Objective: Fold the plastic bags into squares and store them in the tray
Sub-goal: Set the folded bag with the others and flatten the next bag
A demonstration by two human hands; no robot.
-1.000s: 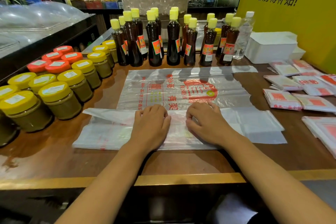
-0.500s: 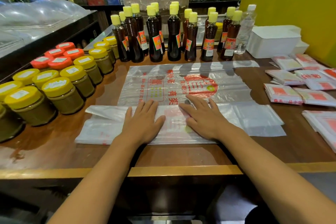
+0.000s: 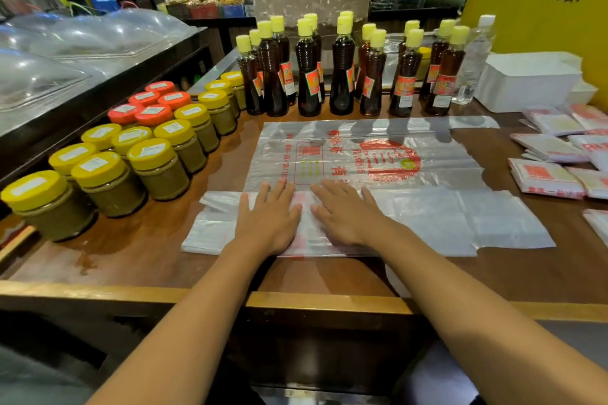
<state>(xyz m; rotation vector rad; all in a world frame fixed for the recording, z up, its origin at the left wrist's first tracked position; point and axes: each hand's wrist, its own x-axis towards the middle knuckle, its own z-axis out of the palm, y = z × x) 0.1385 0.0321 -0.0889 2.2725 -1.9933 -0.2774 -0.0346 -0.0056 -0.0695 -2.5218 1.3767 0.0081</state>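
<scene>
We press both flat palms — left hand [image 3: 268, 219], right hand [image 3: 348, 217] — on the folded translucent red-printed plastic bag [image 3: 378, 174], gripping nothing.

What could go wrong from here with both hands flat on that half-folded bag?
1. The plastic bag looks slick; as the left hand and right hand smooth outward, the folded strip may skew and spoil the square.
2. The strip's left end lies near the yellow-lidded jars; a wide sweep might knock them.
3. The folded bags sit loose and could scatter.
</scene>
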